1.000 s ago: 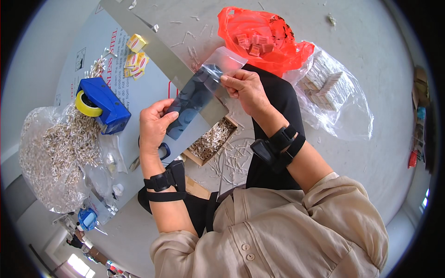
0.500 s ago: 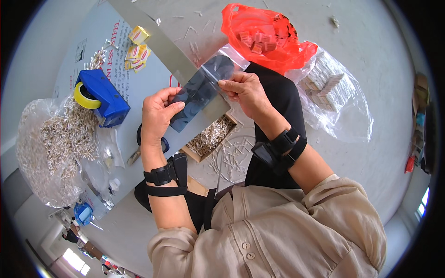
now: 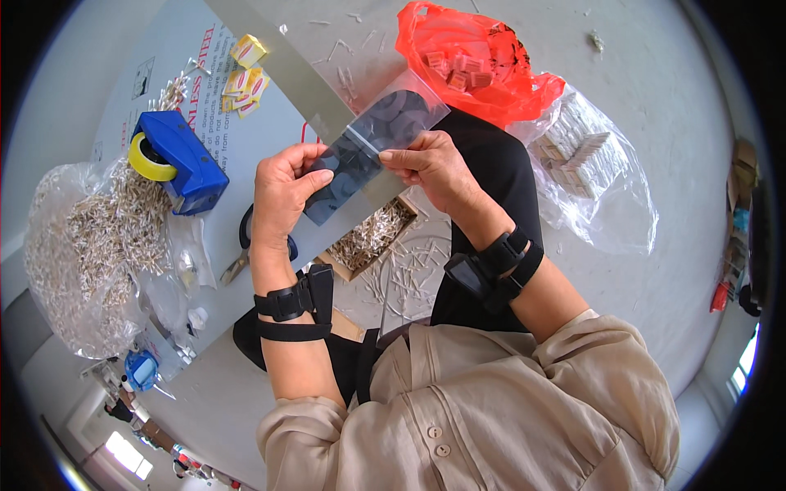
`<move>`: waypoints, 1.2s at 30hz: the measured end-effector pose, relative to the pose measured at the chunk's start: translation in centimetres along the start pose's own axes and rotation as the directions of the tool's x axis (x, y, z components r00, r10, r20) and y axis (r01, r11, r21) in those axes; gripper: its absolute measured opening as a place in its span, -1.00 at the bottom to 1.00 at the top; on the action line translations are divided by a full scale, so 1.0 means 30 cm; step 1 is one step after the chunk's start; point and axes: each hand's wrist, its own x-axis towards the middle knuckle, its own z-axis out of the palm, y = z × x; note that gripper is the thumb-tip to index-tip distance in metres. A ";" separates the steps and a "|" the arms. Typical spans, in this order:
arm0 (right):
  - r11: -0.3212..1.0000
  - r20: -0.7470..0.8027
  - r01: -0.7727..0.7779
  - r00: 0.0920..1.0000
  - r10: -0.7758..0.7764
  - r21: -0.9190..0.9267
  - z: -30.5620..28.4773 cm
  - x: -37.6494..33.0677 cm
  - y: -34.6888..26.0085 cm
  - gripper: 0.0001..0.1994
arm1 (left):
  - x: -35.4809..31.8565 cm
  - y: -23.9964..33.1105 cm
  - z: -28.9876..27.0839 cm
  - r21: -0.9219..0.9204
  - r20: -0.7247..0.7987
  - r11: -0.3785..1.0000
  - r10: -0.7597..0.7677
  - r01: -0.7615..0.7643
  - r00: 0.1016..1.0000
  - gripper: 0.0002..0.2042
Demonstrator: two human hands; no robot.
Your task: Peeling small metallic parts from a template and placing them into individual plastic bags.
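Both my hands hold a small clear plastic bag with a dark blue-grey printed pattern (image 3: 354, 168) above the table edge. My left hand (image 3: 281, 192) pinches its lower left side between thumb and fingers. My right hand (image 3: 435, 166) grips its right edge, at a pale strip across the bag. The bag's upper, clearer end sticks out past my right fingers. Beneath it, a cardboard box of cotton swabs (image 3: 372, 237) is partly hidden. Scissors with dark handles (image 3: 238, 266) lie beside my left wrist, partly covered by it.
On the table (image 3: 246, 164) are a blue tape dispenser (image 3: 192, 168), a big clear bag of cotton swabs (image 3: 102, 254) and yellow packets (image 3: 244, 86). A red plastic bag (image 3: 516, 94) with pink packs and a clear bag of white bundles (image 3: 577, 151) lie beyond my leg.
My right hand has shifted down slightly along the bag's edge, and more of the bag's clear upper end shows. My left hand keeps its pinch.
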 end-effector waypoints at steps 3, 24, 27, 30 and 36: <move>1.000 -0.017 -0.018 1.000 0.018 0.001 0.012 -0.007 -0.005 -0.82 | 0.000 0.001 0.002 0.002 -0.007 1.000 0.004 -0.004 1.000 -0.75; 0.998 -0.084 -0.029 0.996 0.033 0.055 0.044 -0.029 0.007 -0.83 | 0.002 0.022 0.024 -0.005 -0.007 1.000 0.022 -0.022 1.000 -0.75; 0.997 -0.108 0.002 0.994 0.007 0.083 0.038 -0.024 0.015 -0.81 | 0.001 0.024 0.025 -0.036 0.007 0.999 0.016 -0.016 1.000 -0.75; 0.994 -0.106 0.016 0.994 -0.005 0.110 0.027 -0.017 0.013 -0.80 | 0.001 0.026 0.025 -0.052 0.013 0.998 0.017 -0.016 1.000 -0.75; 0.994 -0.099 0.024 0.995 -0.014 0.103 0.029 -0.017 0.011 -0.79 | 0.003 0.021 0.023 -0.061 0.012 0.998 0.017 -0.016 1.000 -0.74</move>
